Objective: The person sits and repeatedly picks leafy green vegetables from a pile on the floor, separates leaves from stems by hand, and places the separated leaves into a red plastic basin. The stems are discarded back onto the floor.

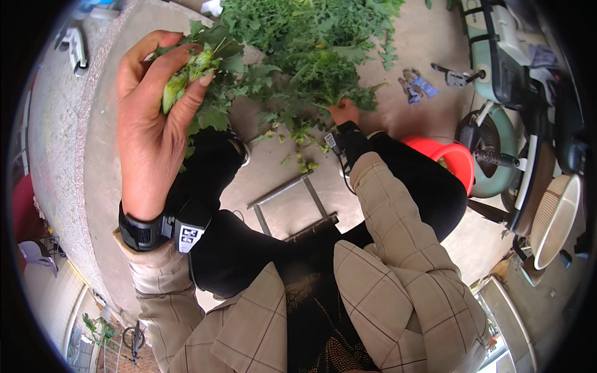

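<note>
My left hand, raised at the upper left, grips a bunch of leafy greens by its pale cut stem ends, with the leaves hanging to the right of the fingers. Farther out, my right hand closes on the stems of a leafy green plant at the near edge of a large heap of frilly greens on the floor. Small yellow-green leaf scraps lie on the concrete below the heap. Part of the left bunch is hidden behind my fingers.
A metal stool frame shows between my legs. Beside my right knee stands a red bucket. Gloves lie on the floor near a parked scooter at the right. A wicker-like basket is farther down the right side.
</note>
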Demonstrator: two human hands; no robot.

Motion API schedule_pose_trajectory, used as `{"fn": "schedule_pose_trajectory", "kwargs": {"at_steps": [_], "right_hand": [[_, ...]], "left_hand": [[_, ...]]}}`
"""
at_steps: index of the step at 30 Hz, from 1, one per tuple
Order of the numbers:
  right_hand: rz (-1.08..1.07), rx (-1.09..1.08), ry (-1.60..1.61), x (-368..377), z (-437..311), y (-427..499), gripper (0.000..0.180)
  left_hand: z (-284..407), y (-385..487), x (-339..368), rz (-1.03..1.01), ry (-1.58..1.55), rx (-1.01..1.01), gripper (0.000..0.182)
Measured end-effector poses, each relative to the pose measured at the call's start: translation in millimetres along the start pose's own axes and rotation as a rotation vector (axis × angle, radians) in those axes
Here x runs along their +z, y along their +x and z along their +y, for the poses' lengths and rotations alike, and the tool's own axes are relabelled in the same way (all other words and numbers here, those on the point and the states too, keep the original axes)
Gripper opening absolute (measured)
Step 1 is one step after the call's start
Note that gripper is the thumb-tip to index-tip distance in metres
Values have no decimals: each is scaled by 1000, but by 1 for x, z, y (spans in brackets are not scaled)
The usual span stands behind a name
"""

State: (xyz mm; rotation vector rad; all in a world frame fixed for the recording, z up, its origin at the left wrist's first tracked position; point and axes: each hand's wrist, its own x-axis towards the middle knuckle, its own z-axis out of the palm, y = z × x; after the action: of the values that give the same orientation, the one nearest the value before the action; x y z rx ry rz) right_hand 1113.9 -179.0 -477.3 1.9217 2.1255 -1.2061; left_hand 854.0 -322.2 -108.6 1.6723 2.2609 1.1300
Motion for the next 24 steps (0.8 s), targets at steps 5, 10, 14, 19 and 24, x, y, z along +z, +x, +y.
{"fn": "schedule_pose_trajectory", "kwargs": {"at_steps": [5, 10, 14, 19, 24], "right_hand": [[237, -256, 251, -85, -57, -18, 41], [166, -393, -107, -151, -99, -52, 40], [81, -620, -17, -193, -149, -89, 29], [7, -880, -90, -211, -198, -152, 24], [-247, -837, 146, -211, -235, -191, 23]], "left_hand": [[-1, -8, 4, 54, 143, 156, 24], [-1, -21, 13, 52, 203, 232, 23], [-4, -29, 12, -46, 70, 128, 26], [7, -43, 26, -62, -153, 223, 45], [8, -49, 36, -151, -296, 237, 65]]}}
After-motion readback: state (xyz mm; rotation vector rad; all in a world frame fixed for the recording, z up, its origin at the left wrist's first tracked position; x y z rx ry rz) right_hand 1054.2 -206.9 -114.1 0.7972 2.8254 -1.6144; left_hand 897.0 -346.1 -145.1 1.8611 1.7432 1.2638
